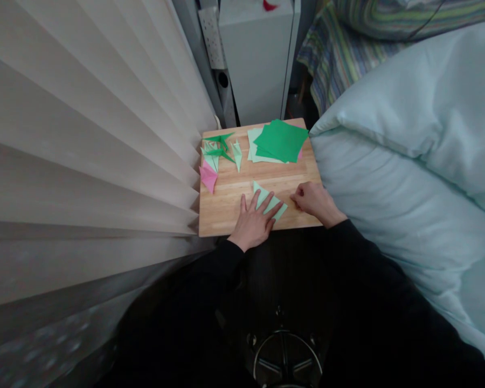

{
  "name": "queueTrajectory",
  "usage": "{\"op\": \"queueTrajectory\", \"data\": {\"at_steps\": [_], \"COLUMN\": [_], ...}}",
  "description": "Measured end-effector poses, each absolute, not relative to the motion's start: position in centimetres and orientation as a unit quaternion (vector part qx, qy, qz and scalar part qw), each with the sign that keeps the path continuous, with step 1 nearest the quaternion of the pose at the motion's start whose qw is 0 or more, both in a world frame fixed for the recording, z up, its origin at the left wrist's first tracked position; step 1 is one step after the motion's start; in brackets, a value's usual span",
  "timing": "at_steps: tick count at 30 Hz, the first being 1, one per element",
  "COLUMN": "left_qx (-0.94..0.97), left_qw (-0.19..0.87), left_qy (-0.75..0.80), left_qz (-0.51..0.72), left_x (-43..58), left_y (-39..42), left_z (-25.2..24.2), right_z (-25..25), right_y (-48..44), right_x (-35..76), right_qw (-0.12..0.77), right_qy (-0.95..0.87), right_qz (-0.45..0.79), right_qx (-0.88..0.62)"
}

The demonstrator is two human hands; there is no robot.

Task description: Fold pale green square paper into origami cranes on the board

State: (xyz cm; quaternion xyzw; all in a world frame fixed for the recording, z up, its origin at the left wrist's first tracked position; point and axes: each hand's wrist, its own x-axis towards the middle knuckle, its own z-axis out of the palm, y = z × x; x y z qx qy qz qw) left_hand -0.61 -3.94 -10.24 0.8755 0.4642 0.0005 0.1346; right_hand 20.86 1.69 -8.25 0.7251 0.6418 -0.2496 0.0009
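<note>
On the wooden bench (pixel 226 207), reading everything from the pale green sheet (pixel 270 203) near its front edge: well off to the left of it lies a pink folded piece (pixel 208 178), and behind that a cluster of green folded pieces (pixel 219 149), which look finished. The left hand (pixel 254 222) lies flat on the pale green sheet, fingers (pixel 262 200) spread and open, pinning it down. That sheet looks only partly folded, by my reckoning. Just right of it the right hand (pixel 316 202) rests curled on the wood; whether it pinches anything I cannot tell. Behind the sheet, a stack of flat squares (pixel 281 141) waits unfolded.
</note>
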Motion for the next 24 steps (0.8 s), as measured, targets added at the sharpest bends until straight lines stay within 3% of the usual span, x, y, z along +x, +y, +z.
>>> {"op": "queueTrajectory", "data": {"at_steps": [24], "left_qx": [0.813], "left_qw": [0.079], "left_qy": [0.577], "left_qz": [0.005], "left_x": [-2.1], "left_y": [-1.8], "left_z": [-11.1], "right_z": [-10.2], "right_y": [0.8], "right_x": [18.5], "right_qw": [-0.005], "right_qy": [0.678], "right_qz": [-0.260], "right_qx": [0.687]}}
